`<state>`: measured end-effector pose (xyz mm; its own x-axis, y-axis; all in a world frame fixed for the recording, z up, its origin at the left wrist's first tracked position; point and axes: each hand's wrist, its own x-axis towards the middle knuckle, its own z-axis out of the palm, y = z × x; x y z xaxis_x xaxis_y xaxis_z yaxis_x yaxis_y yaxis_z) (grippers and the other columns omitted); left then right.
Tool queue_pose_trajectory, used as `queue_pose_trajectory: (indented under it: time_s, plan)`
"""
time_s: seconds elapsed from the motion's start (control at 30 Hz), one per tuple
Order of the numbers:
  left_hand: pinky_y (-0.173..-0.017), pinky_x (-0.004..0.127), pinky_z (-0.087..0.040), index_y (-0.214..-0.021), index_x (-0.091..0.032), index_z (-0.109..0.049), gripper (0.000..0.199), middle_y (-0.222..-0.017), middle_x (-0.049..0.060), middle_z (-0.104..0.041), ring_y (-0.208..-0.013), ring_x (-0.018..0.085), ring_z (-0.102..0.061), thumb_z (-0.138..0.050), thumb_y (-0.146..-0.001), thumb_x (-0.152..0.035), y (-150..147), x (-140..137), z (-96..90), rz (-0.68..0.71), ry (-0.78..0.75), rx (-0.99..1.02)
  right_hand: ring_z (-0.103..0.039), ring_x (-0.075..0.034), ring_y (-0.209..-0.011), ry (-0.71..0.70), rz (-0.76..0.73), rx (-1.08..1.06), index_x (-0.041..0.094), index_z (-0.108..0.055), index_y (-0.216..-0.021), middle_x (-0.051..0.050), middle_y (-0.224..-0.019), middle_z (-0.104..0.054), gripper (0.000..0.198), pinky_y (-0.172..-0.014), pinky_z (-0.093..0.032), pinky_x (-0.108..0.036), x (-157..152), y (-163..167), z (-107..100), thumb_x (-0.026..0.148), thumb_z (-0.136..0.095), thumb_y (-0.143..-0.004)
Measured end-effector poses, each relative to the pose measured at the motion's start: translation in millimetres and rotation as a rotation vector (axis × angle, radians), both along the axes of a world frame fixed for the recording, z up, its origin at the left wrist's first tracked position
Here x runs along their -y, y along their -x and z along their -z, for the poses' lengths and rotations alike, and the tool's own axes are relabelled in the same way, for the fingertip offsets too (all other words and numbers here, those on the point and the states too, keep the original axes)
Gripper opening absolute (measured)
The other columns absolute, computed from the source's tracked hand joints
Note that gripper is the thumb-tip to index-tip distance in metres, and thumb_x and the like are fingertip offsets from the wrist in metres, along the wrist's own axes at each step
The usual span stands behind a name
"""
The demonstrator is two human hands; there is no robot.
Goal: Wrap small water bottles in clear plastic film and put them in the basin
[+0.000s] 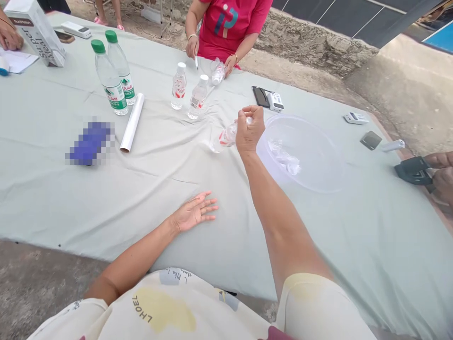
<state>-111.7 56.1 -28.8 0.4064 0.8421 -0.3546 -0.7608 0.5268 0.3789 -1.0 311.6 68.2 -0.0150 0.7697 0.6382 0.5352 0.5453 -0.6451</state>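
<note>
My right hand (250, 130) is closed around the cap end of a small clear plastic bottle (225, 137) with a red and white label. The bottle is tilted, its base pointing left and down near the cloth; whether it touches cannot be made out. Its cap is mostly hidden by my fingers. Palm up and fingers spread, my left hand (193, 212) holds nothing, at the near side of the table. Just right of my right hand stands a translucent basin (318, 160) with crumpled clear plastic (286, 158) inside. Two similar small bottles stand upright beyond, one (179, 87) left of the other (198, 98).
A green cloth covers the table (170, 160). Two green-capped water bottles (115, 94) and a white roll (132, 123) are at left. Across, a person in pink (230, 28) holds a pen and a plastic-wrapped bottle. At right, another person's hand (444, 177) holds a dark device (412, 170).
</note>
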Motion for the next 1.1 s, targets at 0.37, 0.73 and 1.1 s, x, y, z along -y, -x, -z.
queue_pose_trajectory:
  time_s: [0.37,0.73,1.1]
  plan:
    - [-0.108,0.051,-0.040,-0.124,-0.025,-0.062,0.039,-0.149,0.014,-0.049,-0.136,0.031,-0.049,-0.070,-0.088,-0.037,1,0,11.0,0.154,-0.065,-0.047,-0.058,-0.029,-0.105,0.240,-0.009,0.412,0.020,-0.063,-0.100,-0.010,-0.100,-0.062,0.038,-0.096,-0.043,-0.052,-87,-1,0,0.055,-0.061,-0.085]
    - [-0.111,0.052,-0.037,-0.124,-0.024,-0.062,0.038,-0.150,0.015,-0.048,-0.137,0.031,-0.048,-0.069,-0.089,-0.037,-1,-3,17.6,0.168,-0.073,-0.051,-0.038,-0.031,-0.130,0.172,-0.312,0.506,0.037,-0.057,-0.120,-0.006,-0.139,-0.050,0.046,-0.102,-0.035,-0.054,-129,111,-46,0.036,-0.074,-0.076]
    - [-0.119,0.049,-0.025,-0.126,-0.024,-0.061,0.043,-0.159,0.014,-0.036,-0.148,0.029,-0.033,-0.073,-0.086,-0.036,-2,-1,20.2,0.182,-0.051,-0.013,-0.054,-0.027,-0.090,0.288,-0.373,0.713,0.024,-0.067,-0.090,-0.010,-0.099,-0.057,0.017,-0.079,-0.043,-0.040,-17,81,-52,0.030,-0.072,-0.075]
